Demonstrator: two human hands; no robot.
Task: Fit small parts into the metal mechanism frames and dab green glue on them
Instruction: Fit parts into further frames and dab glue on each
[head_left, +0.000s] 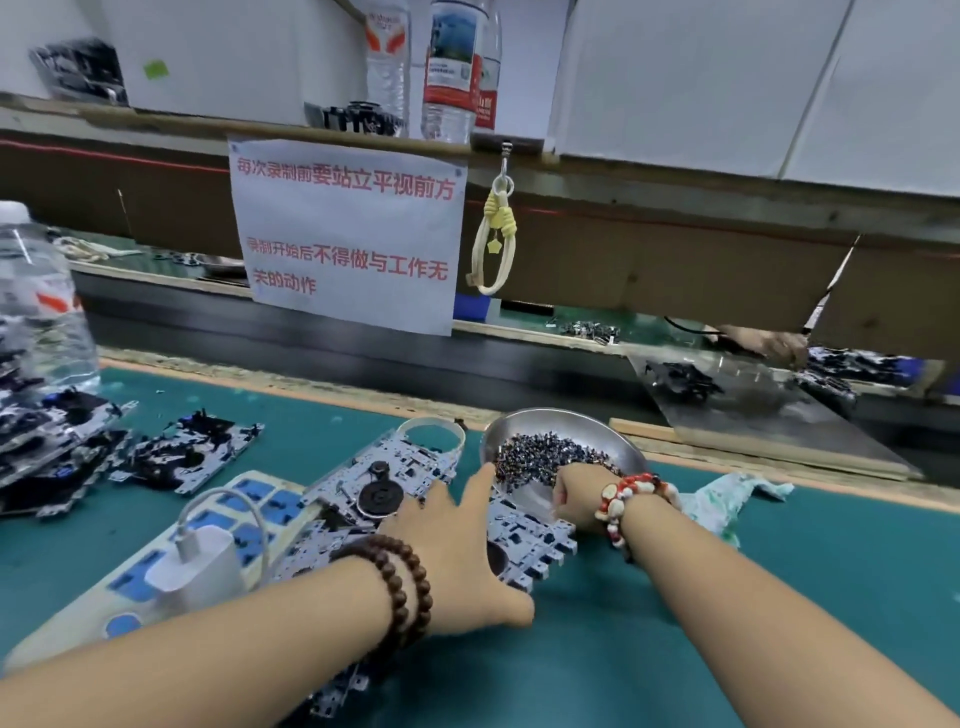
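Green matting covers my bench, with a printed paper notice hanging at twelve o'clock. I see metal mechanism frames laid in a row at centre, more stacked at nine o'clock. A white power strip lies at eight o'clock. At one o'clock a steel bowl holds small parts. My left hand rests flat, fingers spread, on the frames. My right hand dips into the bowl, fingers curled among the parts; what it grips I cannot tell.
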